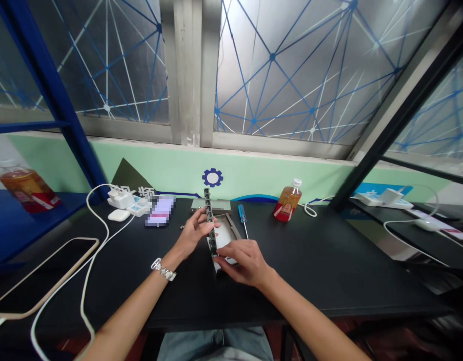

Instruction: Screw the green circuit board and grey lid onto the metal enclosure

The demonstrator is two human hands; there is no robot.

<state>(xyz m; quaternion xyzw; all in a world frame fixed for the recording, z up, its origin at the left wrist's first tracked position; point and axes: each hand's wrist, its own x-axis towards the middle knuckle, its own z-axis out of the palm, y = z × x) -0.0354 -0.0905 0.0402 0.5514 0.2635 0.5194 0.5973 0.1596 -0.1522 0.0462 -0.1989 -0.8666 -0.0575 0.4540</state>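
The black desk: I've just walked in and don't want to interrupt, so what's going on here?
A person holds a narrow dark strip in the left hand, with the right hand at its near end; what those fingertips pinch is unclear. A shallow open tray is just behind it. To the right, a blue-handled screwdriver lies on the black desk.

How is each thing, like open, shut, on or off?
Narrow dark strip, held in left hand, right hand at its lower end
Grey-rimmed rectangular tray, open
Blue-handled metal screwdriver, lying down
Red-labelled amber bottle right of screwdriver, upright, capped
Beige-edged black rectangular device, screen dark
Lilac-screened rectangular device, screen lit
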